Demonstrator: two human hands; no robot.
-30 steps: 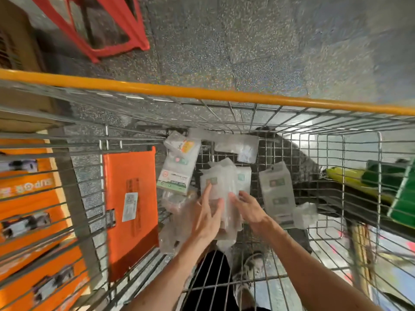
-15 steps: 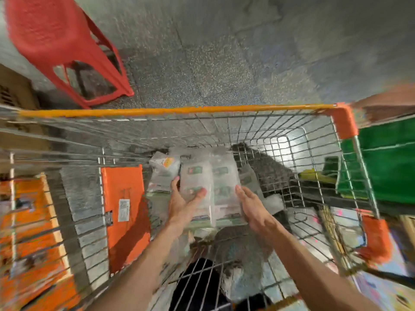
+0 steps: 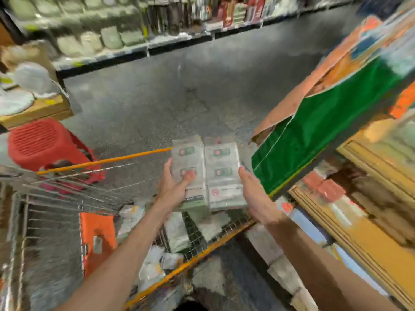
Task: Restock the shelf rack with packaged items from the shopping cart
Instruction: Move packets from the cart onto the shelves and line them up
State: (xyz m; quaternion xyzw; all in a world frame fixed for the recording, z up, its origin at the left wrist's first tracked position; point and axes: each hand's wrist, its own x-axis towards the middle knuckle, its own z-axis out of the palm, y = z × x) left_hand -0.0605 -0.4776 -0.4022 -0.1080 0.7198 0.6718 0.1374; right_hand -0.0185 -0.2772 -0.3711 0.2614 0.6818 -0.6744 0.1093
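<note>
- Head view: the left hand (image 3: 177, 187) gripped the left packet (image 3: 190, 158), with its thumb laid across the packet's front over a green label and its fingers going round the left edge, out of sight behind.
- The right hand (image 3: 252, 194) held the right packet (image 3: 224, 173) by its right edge. The thumb pointed up along that edge and the fingers were tucked behind it, so how they curled could not be told.
- The two pale, plastic-wrapped packets stood upright and side by side, their long edges touching. Each bore green labels on its front.
- Both packets were raised above the shopping cart (image 3: 56, 198), over its right part, near the orange rim.
- More pale packets (image 3: 175, 234) lay loose on the wire floor of the cart, below the hands.
- An orange panel (image 3: 96, 239) stood inside the cart, left of the loose packets.
- A green-fronted carton (image 3: 314, 140) jutted in from the right, just beside the right packet but apart from it.
- The shelf rack (image 3: 370, 221), with yellowish edges, filled the lower right. Its contents were too blurred to make out.
- A red stool (image 3: 45, 142) stood on the grey floor (image 3: 179, 97) beyond the cart's far rim.
- Far shelves (image 3: 112, 30) with blurred goods ran across the top.
</note>
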